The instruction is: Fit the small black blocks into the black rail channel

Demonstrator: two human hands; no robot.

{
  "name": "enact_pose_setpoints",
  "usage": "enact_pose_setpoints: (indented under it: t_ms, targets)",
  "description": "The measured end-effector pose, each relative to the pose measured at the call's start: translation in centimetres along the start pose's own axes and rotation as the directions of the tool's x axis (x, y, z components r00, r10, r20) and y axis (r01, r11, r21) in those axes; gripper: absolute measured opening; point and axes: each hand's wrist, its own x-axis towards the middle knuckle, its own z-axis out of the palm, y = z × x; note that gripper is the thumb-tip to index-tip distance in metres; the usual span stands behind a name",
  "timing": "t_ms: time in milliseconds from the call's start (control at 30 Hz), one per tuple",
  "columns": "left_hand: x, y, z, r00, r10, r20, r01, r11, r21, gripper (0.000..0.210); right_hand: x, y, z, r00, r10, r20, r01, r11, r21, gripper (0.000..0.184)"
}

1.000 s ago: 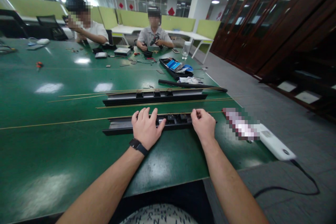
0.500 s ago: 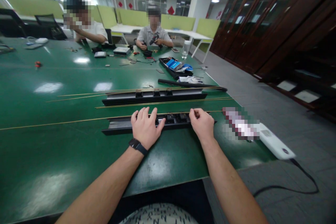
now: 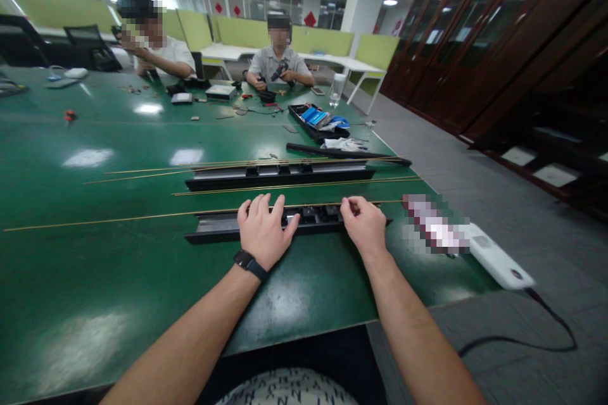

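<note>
My left hand [image 3: 266, 231] lies with fingers spread over the nearer black channel-shaped rail [image 3: 218, 228], which has a silvery inside and several dark blocks along its right half. A long, thin gold-coloured rod [image 3: 118, 219] runs along the rail's far edge, passing under my left fingertips and sticking out far to the left. Over the rail's right part, my right hand [image 3: 365, 221] is closed in a pinch where the rod passes; the exact contact is hidden by the fingers. A dark watch [image 3: 246, 261] is on my left wrist.
A second black rail [image 3: 280, 178] lies beyond, with thin rods beside and over it. Past it are a black tube [image 3: 351, 154], white gloves [image 3: 346, 143] and a black tray [image 3: 304, 119] with blue packets. At right, a white device [image 3: 496, 256] trails a cable. Two people sit across the table.
The rod's left end has shifted slightly right and now shows inside the frame. My right hand has moved a touch left; my left hand stays in place.
</note>
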Motion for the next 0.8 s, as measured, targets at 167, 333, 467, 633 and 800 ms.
enact_pose_setpoints:
  t_ms: [167,333,467,633,800]
  targets:
    - [-0.02,0.0,-0.08,1.0,0.009,-0.007,-0.009,1.0,0.023,0.05,0.14,0.16,-0.09,0.999,0.034,-0.028,-0.035,0.998,-0.042,0.036]
    - [-0.02,-0.03,-0.09,1.0,0.01,-0.005,-0.01,1.0,0.028,0.051,0.23,0.27,-0.21,0.995,0.079,-0.054,-0.081,0.996,-0.036,0.033]
    - [0.0,0.02,-0.04,1.0,0.006,-0.006,-0.006,1.0,0.026,0.05,0.14,0.38,-0.01,0.997,0.048,-0.056,-0.048,0.999,0.002,0.032]
    - [0.02,0.07,-0.06,1.0,0.009,-0.009,-0.009,1.0,0.026,0.05,0.13,0.38,0.19,1.0,-0.009,-0.014,0.008,0.999,-0.036,0.034]
    - [0.01,0.03,-0.06,1.0,0.013,-0.009,-0.013,0.999,0.033,0.051,0.35,0.26,-0.09,0.998,0.036,-0.058,-0.041,0.995,-0.088,0.035]
